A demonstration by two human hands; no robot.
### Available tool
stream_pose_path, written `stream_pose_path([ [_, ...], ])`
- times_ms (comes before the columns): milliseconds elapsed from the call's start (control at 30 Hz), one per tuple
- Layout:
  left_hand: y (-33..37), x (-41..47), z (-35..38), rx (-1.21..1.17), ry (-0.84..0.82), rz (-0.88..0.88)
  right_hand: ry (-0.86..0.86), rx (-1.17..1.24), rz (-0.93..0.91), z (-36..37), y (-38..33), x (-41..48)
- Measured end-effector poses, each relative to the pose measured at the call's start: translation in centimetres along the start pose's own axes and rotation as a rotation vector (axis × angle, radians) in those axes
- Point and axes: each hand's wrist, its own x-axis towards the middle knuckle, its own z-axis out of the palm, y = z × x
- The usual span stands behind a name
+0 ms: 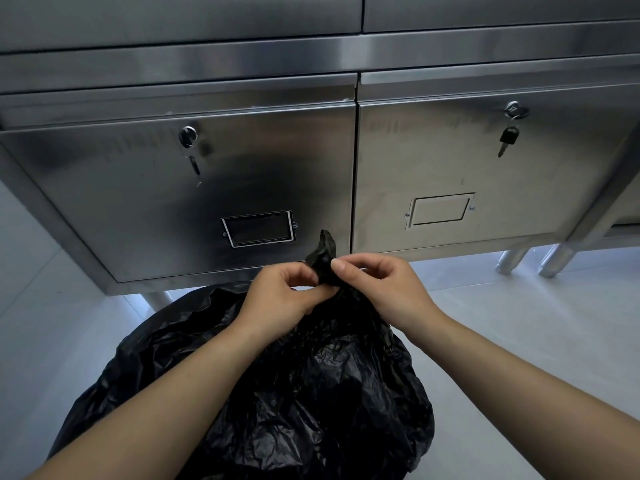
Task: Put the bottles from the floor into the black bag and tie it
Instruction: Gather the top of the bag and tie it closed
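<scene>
A crumpled black bag (pixel 311 393) bulges on the pale floor in front of me, its top gathered into a twisted neck. My left hand (pixel 280 299) and my right hand (pixel 377 285) both pinch that neck, fingertips close together. A short black tail of the bag (pixel 323 249) sticks up above my fingers. No bottles show on the floor; whatever is inside the bag is hidden by the opaque plastic.
A stainless steel cabinet (pixel 138 202) stands right behind the bag on round metal legs (pixel 512 261). Its two doors each have a lock with a key hanging, the right key (pixel 507 138) black-headed. Pale floor (pixel 519 323) stretches to both sides.
</scene>
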Motion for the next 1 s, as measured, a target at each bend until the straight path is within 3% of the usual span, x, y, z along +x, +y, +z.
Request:
stream_pose_path([
  [267,-0.4,-0.2,0.0,0.052,-0.036,0.062,0.090,0.081,0.074,-0.2,0.5,0.8],
  [533,-0.5,-0.7,-0.1,-0.083,0.003,0.057,0.120,0.181,0.340,-0.8,2.3,1.1],
  [600,-0.6,-0.7,-0.3,-0.080,0.024,0.056,0.148,0.092,0.253,-0.9,2.6,1.1],
  [700,-0.7,-0.5,-0.4,-0.098,0.051,0.034,0.169,-0.236,-0.114,-1.4,2.5,0.8],
  [800,-0.7,-0.3,-0.5,-0.103,0.074,-0.004,-0.005,-0.481,-0.426,-1.6,2.0,0.4],
  [900,-0.7,-0.3,-0.8,-0.066,0.069,-0.047,-0.188,-0.593,-0.480,-0.9,2.2,0.4],
  [1000,-0.5,-0.5,-1.2,-0.020,0.063,-0.043,-0.218,-0.535,-0.373,-0.1,3.0,0.2],
])
